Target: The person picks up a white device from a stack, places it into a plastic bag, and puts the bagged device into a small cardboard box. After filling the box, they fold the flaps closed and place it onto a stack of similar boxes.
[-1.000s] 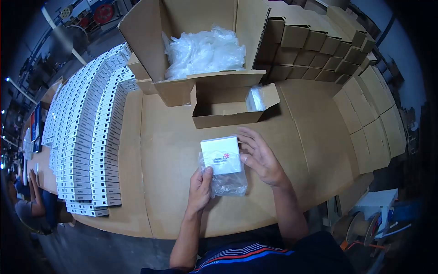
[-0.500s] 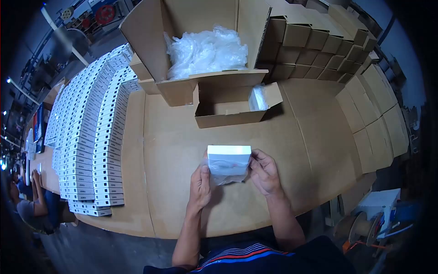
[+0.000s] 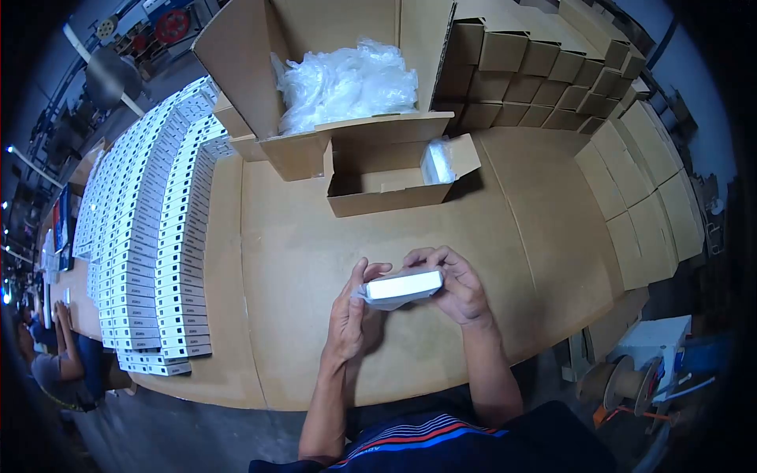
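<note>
Between my two hands is a small white box (image 3: 404,285) in a clear plastic bag, held above the cardboard-covered table. My left hand (image 3: 348,319) grips its left end, thumb at the near side. Around the right end, the fingers of my right hand (image 3: 461,290) are closed. Beyond them stands an open brown carton (image 3: 386,206), with one bagged white box (image 3: 438,163) upright at its right end. Behind it, a large cardboard box (image 3: 296,162) holds a heap of clear plastic bags (image 3: 347,87).
Long stacks of small white boxes (image 3: 142,260) line the table's left side. Brown cartons (image 3: 505,51) are piled at the back right, with more cartons (image 3: 650,205) along the right edge. A person (image 3: 63,359) sits at far left. A cable spool (image 3: 623,382) stands at lower right.
The bagged white box has tipped, so its narrow side now faces up toward me. My right-hand fingers have moved over its far edge. The view has shifted slightly.
</note>
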The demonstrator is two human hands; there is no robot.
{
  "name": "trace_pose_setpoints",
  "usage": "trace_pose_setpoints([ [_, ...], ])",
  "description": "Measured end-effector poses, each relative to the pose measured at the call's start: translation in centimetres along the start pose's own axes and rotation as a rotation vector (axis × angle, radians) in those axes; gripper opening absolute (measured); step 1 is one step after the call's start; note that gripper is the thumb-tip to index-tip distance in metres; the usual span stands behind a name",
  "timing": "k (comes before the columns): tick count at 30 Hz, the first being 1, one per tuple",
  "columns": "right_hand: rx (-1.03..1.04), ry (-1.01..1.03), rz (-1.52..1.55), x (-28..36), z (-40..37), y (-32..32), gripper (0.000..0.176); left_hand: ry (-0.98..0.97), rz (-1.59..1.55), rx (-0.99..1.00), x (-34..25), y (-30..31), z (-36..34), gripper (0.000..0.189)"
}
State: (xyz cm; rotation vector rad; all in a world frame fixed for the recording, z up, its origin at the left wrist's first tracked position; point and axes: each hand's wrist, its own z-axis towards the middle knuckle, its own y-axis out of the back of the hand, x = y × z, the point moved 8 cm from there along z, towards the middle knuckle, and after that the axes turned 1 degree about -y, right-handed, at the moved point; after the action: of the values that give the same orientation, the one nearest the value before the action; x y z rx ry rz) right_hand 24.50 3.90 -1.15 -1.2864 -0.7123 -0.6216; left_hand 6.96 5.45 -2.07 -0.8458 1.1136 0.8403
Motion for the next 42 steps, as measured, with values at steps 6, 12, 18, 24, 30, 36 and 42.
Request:
trace_pose_setpoints([
  [6, -0.024, -0.006, -0.093, -0.4, -0.3, 1.2, 0.012, -0.076, 0.109, -0.005, -0.3, -0.2, 0.0, 0.058],
  [12, -0.127, 0.022, 0.099, -1.3, 0.2, -1.3, 0.034, 0.113, -0.060, -0.305, 0.5, 0.2, 0.0, 0.064],
  [18, -0.276, 0.056, -0.362, -2.1, -0.6, 0.0, 0.041, 0.140, -0.117, -0.291, 0.6, 0.3, 0.1, 0.062],
  [24, -0.160, 0.074, -0.571, -1.3, -0.8, -0.5, 0.024, 0.317, -0.328, -0.262, 1.5, -0.4, -0.4, 0.032],
  [30, -0.401, -0.015, -0.492, 0.6, -0.7, -1.0, 0.019, 0.381, -0.240, -0.343, 2.7, 0.2, -0.5, 0.031],
  [36, -0.014, 0.146, -0.800, 1.4, -0.6, -2.7, 0.024, 0.352, -0.212, -0.417, 1.9, 0.7, 0.1, 0.034],
  [42, -0.083, 0.029, -0.947, 1.2, 0.1, -2.6, 0.031, 0.289, -0.239, -0.384, 1.0, 1.1, 0.6, 0.046],
])
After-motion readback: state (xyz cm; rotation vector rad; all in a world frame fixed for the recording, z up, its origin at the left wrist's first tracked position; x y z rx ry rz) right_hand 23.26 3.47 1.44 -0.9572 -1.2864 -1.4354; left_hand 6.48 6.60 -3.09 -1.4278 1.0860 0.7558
